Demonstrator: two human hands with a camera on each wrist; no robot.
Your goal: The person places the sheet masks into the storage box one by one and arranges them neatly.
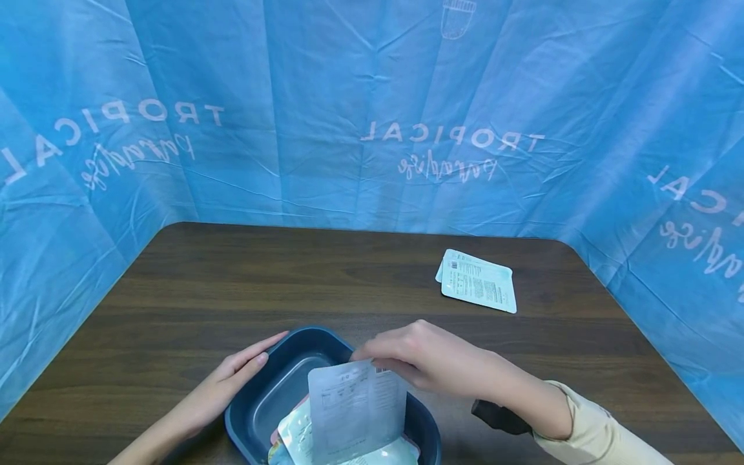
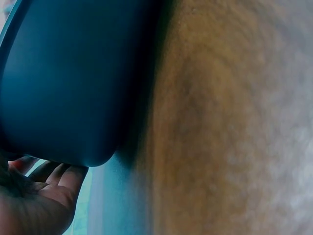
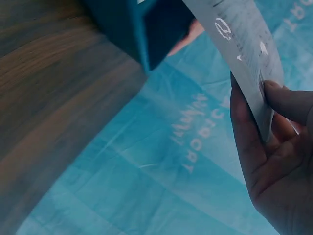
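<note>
A dark blue plastic bin (image 1: 279, 381) stands at the table's near side. My left hand (image 1: 229, 378) rests against its left outer side, fingers straight and thumb at the rim; in the left wrist view those fingers touch the bin's wall (image 2: 63, 88). My right hand (image 1: 424, 358) pinches a flat white sheet mask packet (image 1: 357, 410) by its upper corner, over the bin's right part. Thumb and fingers show on either side of the packet (image 3: 244, 54) in the right wrist view. Beneath it, other shiny packets (image 1: 296, 429) lie in the bin, partly hidden.
Two pale mint packets (image 1: 479, 282) overlap on the dark wood table (image 1: 261, 278), toward the back right. A blue curtain (image 1: 325, 129) with white mirrored lettering hangs around the table's back and sides. A black strap (image 1: 500, 416) circles my right wrist.
</note>
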